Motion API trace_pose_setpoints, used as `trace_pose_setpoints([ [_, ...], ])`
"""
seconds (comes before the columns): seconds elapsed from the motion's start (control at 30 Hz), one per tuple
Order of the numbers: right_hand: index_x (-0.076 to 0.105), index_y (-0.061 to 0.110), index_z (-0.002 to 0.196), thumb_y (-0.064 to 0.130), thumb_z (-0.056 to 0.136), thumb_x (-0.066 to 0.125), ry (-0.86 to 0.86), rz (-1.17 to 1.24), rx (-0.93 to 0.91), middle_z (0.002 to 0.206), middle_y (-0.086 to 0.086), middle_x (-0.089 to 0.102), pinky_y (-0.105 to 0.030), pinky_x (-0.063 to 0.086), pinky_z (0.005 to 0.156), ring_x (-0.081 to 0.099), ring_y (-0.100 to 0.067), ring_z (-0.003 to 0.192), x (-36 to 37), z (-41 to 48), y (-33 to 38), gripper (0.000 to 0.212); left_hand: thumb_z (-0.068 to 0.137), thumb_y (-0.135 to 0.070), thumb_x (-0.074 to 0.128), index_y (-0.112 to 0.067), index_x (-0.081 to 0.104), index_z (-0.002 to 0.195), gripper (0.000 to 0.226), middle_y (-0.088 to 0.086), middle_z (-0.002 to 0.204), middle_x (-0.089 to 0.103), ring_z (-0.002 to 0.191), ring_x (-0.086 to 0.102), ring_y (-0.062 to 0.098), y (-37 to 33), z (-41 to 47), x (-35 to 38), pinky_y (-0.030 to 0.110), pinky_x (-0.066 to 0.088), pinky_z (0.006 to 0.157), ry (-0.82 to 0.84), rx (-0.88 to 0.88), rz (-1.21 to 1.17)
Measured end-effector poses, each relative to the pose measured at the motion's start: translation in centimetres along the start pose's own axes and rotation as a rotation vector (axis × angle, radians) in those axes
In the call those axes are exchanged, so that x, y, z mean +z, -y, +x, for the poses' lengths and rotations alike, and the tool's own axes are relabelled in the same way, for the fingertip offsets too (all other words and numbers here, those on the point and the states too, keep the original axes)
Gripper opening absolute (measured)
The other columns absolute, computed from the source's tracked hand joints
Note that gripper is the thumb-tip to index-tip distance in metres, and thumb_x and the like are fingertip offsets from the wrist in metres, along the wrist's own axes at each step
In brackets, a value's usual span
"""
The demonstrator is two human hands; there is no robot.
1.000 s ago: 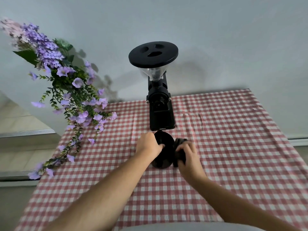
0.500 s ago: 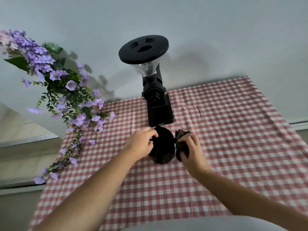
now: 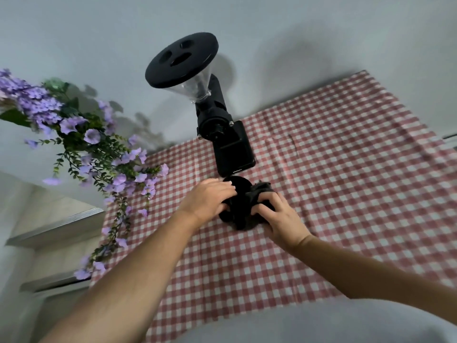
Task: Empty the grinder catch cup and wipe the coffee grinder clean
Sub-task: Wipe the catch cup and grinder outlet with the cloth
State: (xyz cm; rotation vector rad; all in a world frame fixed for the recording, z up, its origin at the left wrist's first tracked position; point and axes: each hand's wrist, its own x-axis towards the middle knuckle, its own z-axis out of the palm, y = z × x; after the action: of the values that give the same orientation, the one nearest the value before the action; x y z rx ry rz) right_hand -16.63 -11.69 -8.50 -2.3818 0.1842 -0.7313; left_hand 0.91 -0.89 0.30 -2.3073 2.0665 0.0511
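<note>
Left hand (image 3: pixel 210 198) is gripping the black catch cup (image 3: pixel 236 194) on the checkered tablecloth (image 3: pixel 346 181), just in front of the coffee grinder (image 3: pixel 222 134), while right hand (image 3: pixel 277 216) is pressing a dark cloth (image 3: pixel 259 194) against it. Leftover grounds are probably risking spilling onto the tablecloth if the cup tips. Elbows swinging could be knocking the purple flowers (image 3: pixel 81 134).

The black coffee grinder (image 3: pixel 222 134) stands upright, its clear hopper capped by a round black lid. Just in front of its base sits the black catch cup (image 3: pixel 236 194), with a dark cloth (image 3: pixel 257 194) pressed against the cup's right side
</note>
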Motion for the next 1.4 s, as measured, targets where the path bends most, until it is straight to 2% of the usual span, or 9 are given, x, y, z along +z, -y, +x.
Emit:
trace_pose_setpoints([
  [0.13,0.054,0.015,0.104,0.005,0.081,0.053,-0.066,-0.007,-0.028,0.121,0.0,0.04,-0.036,0.053,0.075,0.049,-0.03,0.099,-0.9,1.2,-0.3,0.025,0.057,-0.008,0.088,-0.013,0.073,0.088,0.035,0.0,0.088,0.073,0.08,0.069,0.022,-0.7,0.5,-0.2,0.037,0.056,0.083,0.004,-0.025,-0.006],
  [0.37,0.052,0.017,0.103,-0.001,0.075,0.067,0.058,-0.042,-0.076,0.117,0.0,0.042,-0.039,0.058,0.067,0.055,-0.031,0.092,-0.8,-0.9,-1.2,0.037,0.067,-0.016,0.084,-0.012,0.07,0.107,0.043,0.003,0.106,0.072,0.096,0.068,0.025,-0.7,0.0,0.4,0.04,0.054,0.088,0.012,-0.089,-0.013],
  [0.57,0.053,0.013,0.106,-0.008,0.077,0.06,0.005,0.15,0.194,0.122,-0.001,0.046,-0.03,0.05,0.087,0.049,-0.019,0.104,-1.5,-0.1,-0.2,0.036,0.067,-0.023,0.084,-0.013,0.071,0.102,0.038,0.001,0.096,0.071,0.087,0.068,0.022,-1.7,0.3,0.7,0.039,0.052,0.081,-0.021,-0.139,0.037],
  [0.77,0.049,0.02,0.095,-0.007,0.081,0.053,-0.098,0.467,0.667,0.1,0.006,0.049,-0.016,0.045,0.069,0.051,-0.008,0.09,-1.3,0.6,1.3,0.031,0.077,-0.032,0.076,-0.016,0.069,0.108,0.036,-0.001,0.103,0.07,0.095,0.066,0.019,-1.8,0.7,0.8,0.036,0.048,0.088,-0.058,-0.2,0.027],
  [0.87,0.052,0.015,0.098,-0.011,0.077,0.053,-0.145,0.421,0.559,0.106,0.004,0.049,-0.017,0.045,0.078,0.049,-0.009,0.094,-2.6,2.4,1.2,0.034,0.082,-0.038,0.07,-0.02,0.064,0.115,0.037,-0.004,0.108,0.067,0.101,0.062,0.015,-2.1,1.2,0.8,0.033,0.045,0.094,-0.041,-0.252,0.034],
  [1.0,0.055,0.01,0.109,-0.005,0.08,0.06,0.033,0.102,0.324,0.124,-0.001,0.045,-0.02,0.043,0.09,0.047,-0.015,0.109,-2.2,-0.8,0.5,0.033,0.085,-0.044,0.064,-0.024,0.061,0.118,0.039,-0.007,0.112,0.065,0.104,0.06,0.013,-2.2,1.4,0.9,0.032,0.044,0.096,-0.031,-0.277,0.062],
  [1.1,0.053,0.013,0.11,-0.004,0.083,0.057,0.07,0.095,0.427,0.127,0.001,0.042,-0.019,0.045,0.089,0.048,-0.015,0.111,-1.9,-1.4,0.0,0.033,0.085,-0.048,0.062,-0.024,0.06,0.119,0.041,-0.007,0.113,0.064,0.105,0.059,0.013,-2.2,1.6,0.8,0.031,0.043,0.095,-0.021,-0.299,0.049],
  [1.23,0.054,0.011,0.103,-0.01,0.08,0.054,-0.12,0.259,0.512,0.112,0.005,0.042,-0.011,0.042,0.072,0.048,-0.012,0.097,-3.7,2.3,0.3,0.032,0.083,-0.05,0.064,-0.023,0.06,0.112,0.039,-0.006,0.101,0.062,0.096,0.058,0.014,-2.8,2.2,0.2,0.03,0.044,0.089,-0.014,-0.336,0.039],
  [1.4,0.054,0.01,0.108,-0.004,0.081,0.056,0.001,0.021,0.348,0.125,-0.004,0.043,-0.028,0.046,0.091,0.044,-0.019,0.109,-2.3,0.1,2.2,0.031,0.083,-0.049,0.064,-0.022,0.058,0.106,0.036,-0.005,0.097,0.06,0.093,0.057,0.015,-3.1,2.3,0.1,0.03,0.045,0.083,-0.01,-0.353,0.031],
])
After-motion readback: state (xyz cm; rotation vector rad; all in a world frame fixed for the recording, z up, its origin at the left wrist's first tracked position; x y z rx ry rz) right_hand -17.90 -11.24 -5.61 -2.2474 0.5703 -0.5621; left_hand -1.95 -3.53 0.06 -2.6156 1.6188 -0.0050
